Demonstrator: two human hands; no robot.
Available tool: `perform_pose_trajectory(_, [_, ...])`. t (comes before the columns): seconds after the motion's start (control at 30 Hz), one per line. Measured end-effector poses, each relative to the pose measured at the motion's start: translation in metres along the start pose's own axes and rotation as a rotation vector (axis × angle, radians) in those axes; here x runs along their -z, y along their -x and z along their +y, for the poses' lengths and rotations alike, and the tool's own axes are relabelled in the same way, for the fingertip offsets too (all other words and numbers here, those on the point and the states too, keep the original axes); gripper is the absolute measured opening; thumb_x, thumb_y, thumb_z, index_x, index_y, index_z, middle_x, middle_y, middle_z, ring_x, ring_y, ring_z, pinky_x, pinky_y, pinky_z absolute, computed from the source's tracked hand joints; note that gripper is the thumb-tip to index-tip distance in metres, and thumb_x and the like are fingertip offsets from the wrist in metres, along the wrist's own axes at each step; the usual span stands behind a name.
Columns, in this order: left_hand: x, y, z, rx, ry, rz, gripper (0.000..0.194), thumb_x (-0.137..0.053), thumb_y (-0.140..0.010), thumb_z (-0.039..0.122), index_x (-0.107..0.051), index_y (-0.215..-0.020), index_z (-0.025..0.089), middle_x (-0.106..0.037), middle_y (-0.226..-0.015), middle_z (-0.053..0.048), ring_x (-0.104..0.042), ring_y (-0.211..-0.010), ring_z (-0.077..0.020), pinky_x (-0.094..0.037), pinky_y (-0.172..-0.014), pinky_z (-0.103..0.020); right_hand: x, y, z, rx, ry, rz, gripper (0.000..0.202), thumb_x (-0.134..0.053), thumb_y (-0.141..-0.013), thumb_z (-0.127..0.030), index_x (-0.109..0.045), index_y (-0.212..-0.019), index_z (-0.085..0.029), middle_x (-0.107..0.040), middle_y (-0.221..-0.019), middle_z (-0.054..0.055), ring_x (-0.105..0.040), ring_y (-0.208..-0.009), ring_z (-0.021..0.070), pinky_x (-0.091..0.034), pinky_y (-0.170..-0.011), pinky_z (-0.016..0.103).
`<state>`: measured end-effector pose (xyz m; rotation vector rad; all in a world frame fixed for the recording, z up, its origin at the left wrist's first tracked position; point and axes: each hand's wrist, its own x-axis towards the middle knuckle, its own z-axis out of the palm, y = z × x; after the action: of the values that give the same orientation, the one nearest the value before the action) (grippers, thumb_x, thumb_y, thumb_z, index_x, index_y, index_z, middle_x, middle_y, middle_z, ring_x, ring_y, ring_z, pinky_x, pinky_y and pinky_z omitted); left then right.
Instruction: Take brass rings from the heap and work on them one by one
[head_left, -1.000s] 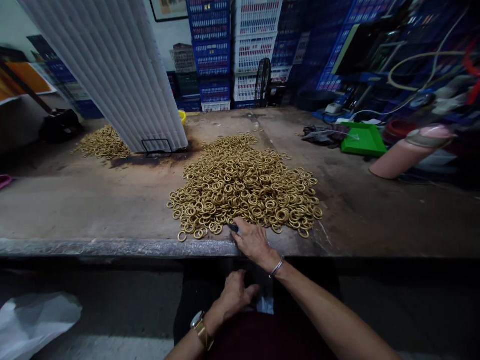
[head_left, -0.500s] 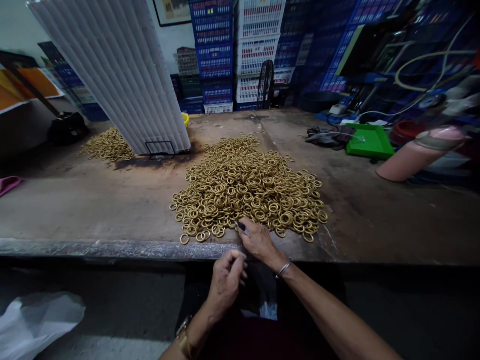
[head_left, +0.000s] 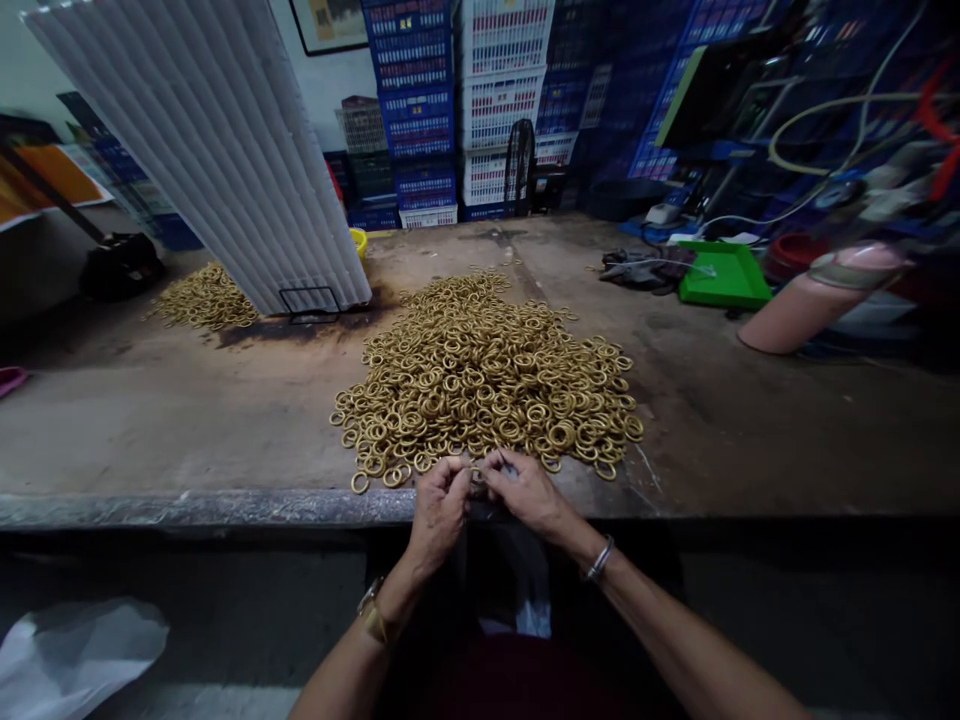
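A large heap of brass-coloured rings [head_left: 495,370] spreads over the worktable close in front of me. At the heap's near edge my left hand [head_left: 441,503] and my right hand [head_left: 531,494] have come together, almost touching. Both are closed, thumb against fingers, with a single ring [head_left: 476,474] pinched between them. A small dark piece sits at the fingers of my right hand; its kind is too small to make out. My fingertips hide part of the held ring.
A tall white corrugated panel stack [head_left: 217,150] stands in a black wire holder [head_left: 310,304], beside a smaller ring pile [head_left: 206,298]. Rightward are a green tray [head_left: 724,275], dark gloves [head_left: 641,268] and a pink bottle [head_left: 817,300]. Crates [head_left: 412,100] rise behind the table.
My left hand has risen from below the table edge to meet my right hand. The right hand has drawn back slightly from the heap, and a ring now shows between them.
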<state>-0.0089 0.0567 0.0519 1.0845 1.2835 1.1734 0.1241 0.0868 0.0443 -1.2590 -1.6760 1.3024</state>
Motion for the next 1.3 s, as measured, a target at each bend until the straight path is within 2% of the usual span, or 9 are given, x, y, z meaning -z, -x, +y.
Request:
perform_pose_trajectory(0.17, [-0.003, 0.008, 0.001, -0.001, 0.034, 0.024, 0.024, -0.054, -0.074, 0.039, -0.054, -0.076, 0.016, -0.049, -0.058, 0.004, -0.041, -0.043, -0.0050, -0.033, -0.041, -0.016, -0.005, 0.000, -0.002, -0.187, -0.211, -0.040, 0.028, -0.046, -0.075, -0.045, -0.046, -0.067, -0.018, -0.046, -0.047, -0.007, -0.032, -0.033, 0.0045, -0.024, -0.033, 0.017])
perform_pose_trajectory(0.33, [-0.001, 0.013, -0.001, 0.129, 0.101, -0.108, 0.030, -0.050, -0.076, 0.046, -0.050, -0.076, 0.016, -0.050, -0.060, 0.003, -0.043, -0.043, -0.0052, -0.034, -0.040, -0.016, -0.007, -0.001, -0.005, -0.129, -0.164, 0.010, 0.024, -0.048, -0.074, -0.038, -0.047, -0.063, -0.017, -0.045, -0.048, -0.007, -0.034, -0.037, 0.0045, -0.027, -0.037, 0.017])
perform_pose_trajectory(0.47, [0.002, 0.015, -0.002, 0.160, 0.219, -0.155, 0.030, -0.048, -0.078, 0.045, -0.050, -0.073, 0.015, -0.050, -0.062, 0.002, -0.042, -0.045, -0.0045, -0.034, -0.040, -0.015, -0.007, 0.000, -0.009, -0.050, -0.082, 0.045, 0.019, -0.051, -0.072, -0.032, -0.051, -0.061, -0.016, -0.045, -0.051, -0.005, -0.037, -0.045, 0.0054, -0.031, -0.043, 0.017])
perform_pose_trajectory(0.67, [0.003, 0.019, -0.005, 0.183, 0.386, -0.154, 0.027, -0.053, -0.077, 0.042, -0.049, -0.073, 0.016, -0.048, -0.061, 0.004, -0.041, -0.044, -0.0040, -0.032, -0.040, -0.015, -0.009, 0.001, -0.005, -0.145, -0.222, -0.039, 0.018, -0.046, -0.075, -0.034, -0.049, -0.069, -0.017, -0.047, -0.052, -0.006, -0.034, -0.038, 0.0053, -0.027, -0.037, 0.018])
perform_pose_trajectory(0.73, [0.003, 0.020, -0.007, 0.177, 0.417, -0.139, 0.026, -0.053, -0.077, 0.042, -0.048, -0.074, 0.016, -0.048, -0.061, 0.004, -0.041, -0.044, -0.0041, -0.032, -0.040, -0.016, -0.009, 0.001, -0.002, -0.121, -0.155, 0.021, 0.017, -0.045, -0.076, -0.032, -0.051, -0.070, -0.017, -0.048, -0.053, -0.005, -0.038, -0.041, 0.0065, -0.030, -0.041, 0.018])
perform_pose_trajectory(0.83, [0.005, 0.020, -0.009, 0.144, 0.400, -0.104, 0.026, -0.053, -0.077, 0.042, -0.048, -0.074, 0.016, -0.049, -0.062, 0.004, -0.041, -0.044, -0.0041, -0.033, -0.040, -0.016, -0.008, 0.004, 0.002, 0.038, 0.110, 0.112, 0.016, -0.043, -0.077, -0.026, -0.054, -0.069, -0.017, -0.053, -0.059, -0.001, -0.046, -0.053, 0.0090, -0.035, -0.053, 0.020])
perform_pose_trajectory(0.97, [0.006, 0.020, -0.008, 0.102, 0.304, -0.079, 0.029, -0.053, -0.076, 0.045, -0.048, -0.072, 0.016, -0.048, -0.060, 0.004, -0.040, -0.043, -0.0042, -0.034, -0.040, -0.016, -0.009, 0.013, 0.005, 0.250, 0.481, -0.031, 0.011, -0.045, -0.075, -0.017, -0.055, -0.071, -0.018, -0.056, -0.062, 0.000, -0.046, -0.055, 0.0102, -0.030, -0.054, 0.021])
perform_pose_trajectory(1.1, [0.007, 0.021, -0.006, 0.080, 0.195, -0.065, 0.030, -0.052, -0.076, 0.046, -0.048, -0.071, 0.017, -0.047, -0.058, 0.005, -0.041, -0.044, -0.0050, -0.035, -0.042, -0.017, -0.012, 0.017, 0.002, 0.264, 0.642, -0.060, 0.012, -0.046, -0.069, -0.011, -0.054, -0.074, -0.019, -0.056, -0.062, 0.000, -0.045, -0.054, 0.0107, -0.026, -0.052, 0.022])
perform_pose_trajectory(1.3, [0.008, 0.024, -0.005, 0.031, 0.113, -0.061, 0.027, -0.048, -0.079, 0.043, -0.048, -0.072, 0.017, -0.048, -0.061, 0.003, -0.042, -0.047, -0.0058, -0.035, -0.044, -0.017, -0.012, 0.016, -0.001, 0.237, 0.662, -0.079, 0.012, -0.043, -0.072, -0.013, -0.053, -0.074, -0.018, -0.055, -0.060, 0.000, -0.044, -0.054, 0.0107, -0.024, -0.052, 0.022])
